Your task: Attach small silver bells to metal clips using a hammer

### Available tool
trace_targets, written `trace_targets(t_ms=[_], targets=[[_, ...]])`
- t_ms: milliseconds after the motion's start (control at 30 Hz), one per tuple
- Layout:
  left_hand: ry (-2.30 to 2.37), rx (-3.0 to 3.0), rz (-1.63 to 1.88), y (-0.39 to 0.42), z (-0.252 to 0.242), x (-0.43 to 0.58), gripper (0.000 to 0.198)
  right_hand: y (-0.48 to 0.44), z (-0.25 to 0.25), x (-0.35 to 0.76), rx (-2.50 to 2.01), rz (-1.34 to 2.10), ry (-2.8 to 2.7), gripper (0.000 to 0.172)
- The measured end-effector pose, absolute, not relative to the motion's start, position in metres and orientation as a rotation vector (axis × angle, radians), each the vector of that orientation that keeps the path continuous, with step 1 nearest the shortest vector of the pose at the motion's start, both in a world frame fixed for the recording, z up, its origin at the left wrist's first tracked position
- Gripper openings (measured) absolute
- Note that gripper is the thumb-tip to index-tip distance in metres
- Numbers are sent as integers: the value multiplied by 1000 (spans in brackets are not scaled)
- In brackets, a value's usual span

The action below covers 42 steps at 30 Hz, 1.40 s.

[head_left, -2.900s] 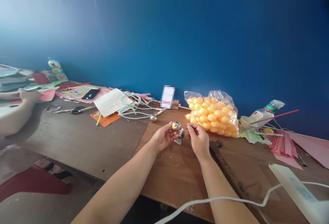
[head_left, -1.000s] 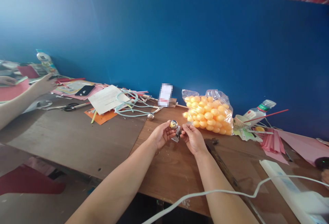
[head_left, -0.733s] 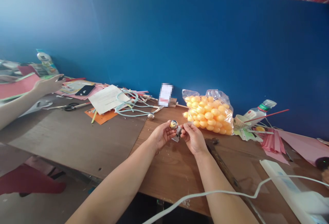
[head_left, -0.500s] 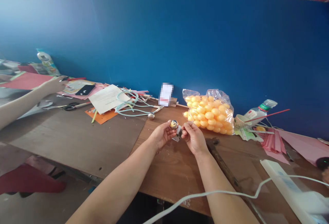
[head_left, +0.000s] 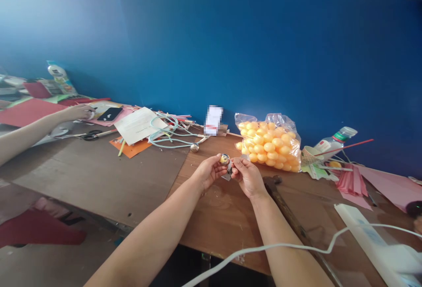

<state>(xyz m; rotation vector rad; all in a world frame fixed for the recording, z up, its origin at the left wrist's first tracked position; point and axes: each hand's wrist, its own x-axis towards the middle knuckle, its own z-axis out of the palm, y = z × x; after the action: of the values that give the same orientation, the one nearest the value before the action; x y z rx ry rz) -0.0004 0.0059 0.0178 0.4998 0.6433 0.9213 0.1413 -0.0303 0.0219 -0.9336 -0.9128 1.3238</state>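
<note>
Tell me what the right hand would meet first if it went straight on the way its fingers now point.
Most likely the shiny ball in the left hand: the right hand points toward it from close by, though this single view leaves depth unclear.

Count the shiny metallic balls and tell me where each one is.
2. The held ball is in the left hand; the loose ball lies on the table, left of the clear bag. Others may be hidden.
</note>
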Motion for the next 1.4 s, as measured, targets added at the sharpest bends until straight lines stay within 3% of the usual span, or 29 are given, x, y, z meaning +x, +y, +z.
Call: trace_targets(t_ms=[533, 1400], targets=[[655, 627, 981, 5, 13, 2, 16, -30, 20, 142, -1024, 1287, -965, 26], [668, 694, 1027, 4, 12, 3, 20, -30, 21, 142, -1022, 1257, -952, 24]])
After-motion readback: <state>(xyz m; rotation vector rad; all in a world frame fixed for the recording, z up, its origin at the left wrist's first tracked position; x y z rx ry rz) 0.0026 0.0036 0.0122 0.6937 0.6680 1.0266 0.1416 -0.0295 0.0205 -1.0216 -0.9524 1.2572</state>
